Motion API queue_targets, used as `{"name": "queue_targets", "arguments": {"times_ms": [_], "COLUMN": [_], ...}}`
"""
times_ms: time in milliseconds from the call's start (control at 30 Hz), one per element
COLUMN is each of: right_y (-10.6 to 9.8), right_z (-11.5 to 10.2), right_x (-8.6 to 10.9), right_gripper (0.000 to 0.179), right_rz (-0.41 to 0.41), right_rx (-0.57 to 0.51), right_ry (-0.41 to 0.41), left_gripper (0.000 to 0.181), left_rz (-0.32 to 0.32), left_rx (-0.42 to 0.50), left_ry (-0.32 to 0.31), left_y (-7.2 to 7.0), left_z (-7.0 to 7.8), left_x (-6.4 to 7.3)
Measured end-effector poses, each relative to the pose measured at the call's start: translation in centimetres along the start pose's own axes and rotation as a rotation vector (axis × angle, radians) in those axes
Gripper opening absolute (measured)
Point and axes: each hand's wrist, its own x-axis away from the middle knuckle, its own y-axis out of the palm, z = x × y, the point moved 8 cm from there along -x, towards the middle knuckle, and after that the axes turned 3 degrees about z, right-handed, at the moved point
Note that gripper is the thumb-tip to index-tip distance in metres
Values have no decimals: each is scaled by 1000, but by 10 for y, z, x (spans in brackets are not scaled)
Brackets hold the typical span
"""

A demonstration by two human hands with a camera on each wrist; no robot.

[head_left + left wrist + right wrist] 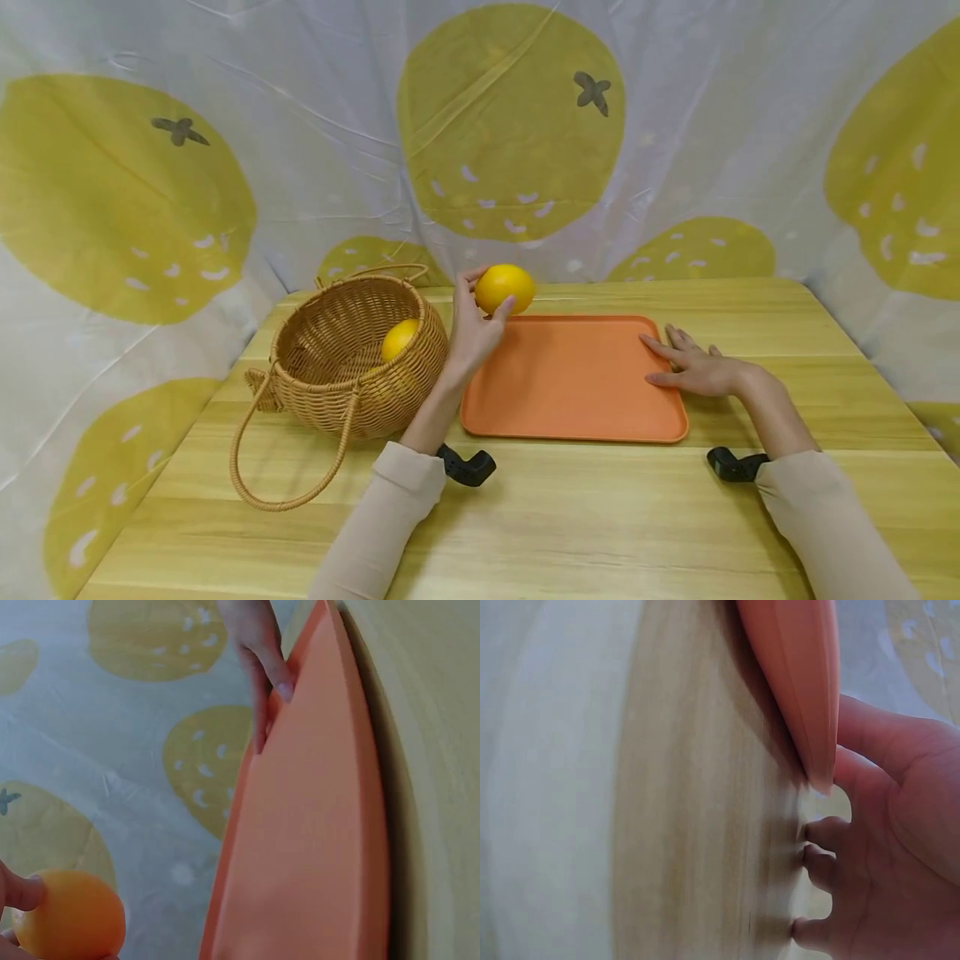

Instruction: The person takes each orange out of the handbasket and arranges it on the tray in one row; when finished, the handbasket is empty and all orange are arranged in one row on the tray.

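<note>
My left hand [480, 325] grips a yellow lemon [506, 289] between thumb and fingers, raised over the far left corner of an orange tray [573, 379]. The left wrist view shows the same lemon [75, 915] at its lower left, partly cut off by the frame. At the tray's right side, my right hand [697, 371] lies with fingers spread, thumb and index over the rim. Its other fingertips [810, 832] rest on the tabletop in the right wrist view. Left of the tray stands a wicker basket [390, 404] holding another lemon [400, 340] against its inner right wall.
The basket's looped handle [288, 506] hangs down onto the wooden table [585, 517] in front. A second handle leans at the back. Behind the table hangs a pale curtain [315, 108] with large yellow fruit prints. Black wrist devices [468, 467] sit at both cuffs.
</note>
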Motion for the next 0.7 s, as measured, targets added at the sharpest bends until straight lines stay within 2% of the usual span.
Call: {"name": "queue_targets", "arguments": {"times_ms": [133, 300, 400, 533, 700], "right_y": [0, 0, 1, 1, 1], "right_z": [0, 1, 2, 2, 0], "right_x": [-1, -1, -1, 0, -1], "right_gripper": [87, 87, 87, 88, 88], "right_rz": [2, 3, 2, 4, 6], "right_rx": [-5, -10, -6, -5, -7], "right_ry": [1, -1, 0, 3, 2], "left_gripper": [56, 57, 57, 59, 64], "left_rz": [25, 50, 42, 27, 36], "left_rx": [-52, -127, -181, -241, -268], "left_ry": [-54, -71, -87, -104, -99], "left_y": [1, 2, 4, 5, 2], "left_z": [-22, -37, -46, -54, -54], "left_x": [-1, -2, -3, -2, -3]}}
